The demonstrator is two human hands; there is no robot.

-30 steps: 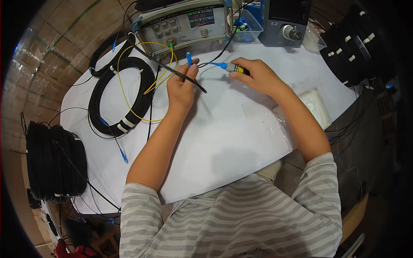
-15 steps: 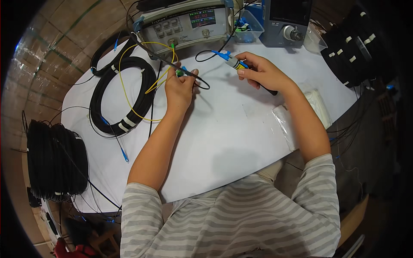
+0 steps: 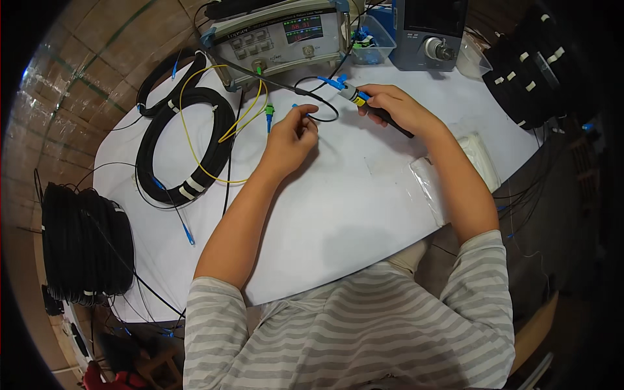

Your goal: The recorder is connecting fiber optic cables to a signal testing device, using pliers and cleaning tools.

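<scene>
I am working over a white surface (image 3: 338, 214). Mid-frame, my left hand (image 3: 291, 135) is pinching the thin, limp black cable (image 3: 325, 117) near its blue connector; upper right, my right hand (image 3: 390, 107) is gripping the stiff pen-like tool (image 3: 370, 107), light and fragile.

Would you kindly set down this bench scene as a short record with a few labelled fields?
Surface: white round table
Left hand: fingertips pinched on a thin black cable that loops toward the right hand
Right hand: grips a black pen-shaped tool with a yellow band and blue tip
Beside left hand: green connector on a yellow fibre cable
Left of table: coiled black cable
Far edge: grey bench instrument with lit display, smaller grey box unit
Right of forearm: clear plastic bag
</scene>
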